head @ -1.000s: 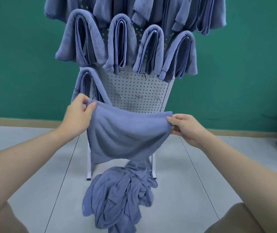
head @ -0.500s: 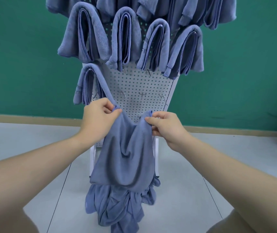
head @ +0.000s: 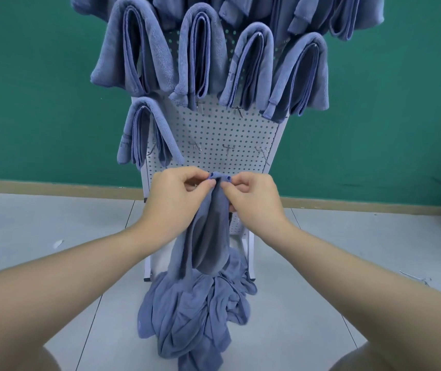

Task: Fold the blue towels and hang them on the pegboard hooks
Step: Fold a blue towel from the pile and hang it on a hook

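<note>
Before the lower part of the pegboard, both hands meet at the top edge of a towel, fingers curled and pinching its two upper corners side by side. On the left hand the thumb and forefinger nip the cloth at one corner, the other fingers tucked under; the right hand does the same at the other corner, its knuckles turned up. Both hands are nearly touching, with only the gathered hem between them. Both forearms reach in from the lower corners, bare, wrists level. From the pinch the towel hangs folded lengthwise in a narrow drop, its lower end reaching down to a crumpled pile of blue cloth on the floor at the foot of the pegboard. Above the hands several bare hooks stand out from the white board. Higher up, folded towels hang over hooks: one alone at the left, and a row of four above it, with more along the top edge.
</note>
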Tool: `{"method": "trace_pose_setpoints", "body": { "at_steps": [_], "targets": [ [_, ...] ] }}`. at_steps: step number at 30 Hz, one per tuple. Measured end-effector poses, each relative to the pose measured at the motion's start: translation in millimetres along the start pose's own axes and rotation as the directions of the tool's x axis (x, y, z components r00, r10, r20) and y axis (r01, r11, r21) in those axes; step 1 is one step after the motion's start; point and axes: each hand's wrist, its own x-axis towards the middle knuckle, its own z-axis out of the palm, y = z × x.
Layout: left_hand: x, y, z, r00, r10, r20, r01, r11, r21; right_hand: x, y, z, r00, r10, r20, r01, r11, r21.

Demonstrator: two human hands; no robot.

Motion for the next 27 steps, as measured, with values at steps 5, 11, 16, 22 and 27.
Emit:
{"method": "trace_pose_setpoints", "body": {
  "at_steps": [5,11,16,22,27],
  "targets": [
    [-5.6,-0.4,7.1,0.994,0.106,0.021,-0.107,0.993,0.049,-2.8,-3.4,3.2,0.999,-0.009,-0.036,0.010,1.000,0.014],
    [-5.6,-1.5,9.3,0.994,0.108,-0.026,-0.109,0.993,-0.039,-4.5,-5.4,-0.7,0.999,-0.025,-0.030,0.026,0.999,0.021],
    [-7.1,3.1,8.8,0.988,0.143,-0.061,-0.146,0.988,-0.055,-6.4,-5.4,0.9,0.997,-0.071,-0.006,0.071,0.996,0.049],
    [-11.4,3.2,9.9,0.991,0.137,-0.011,-0.137,0.984,-0.115,-4.3,-3.5,1.8,0.996,-0.084,0.005,0.084,0.994,0.072],
    [-12.2,6.8,6.2,0.991,0.080,0.105,-0.054,0.973,-0.225,-5.6,-6.1,-4.4,0.998,-0.060,0.015,0.057,0.990,0.133]
  ]
}}
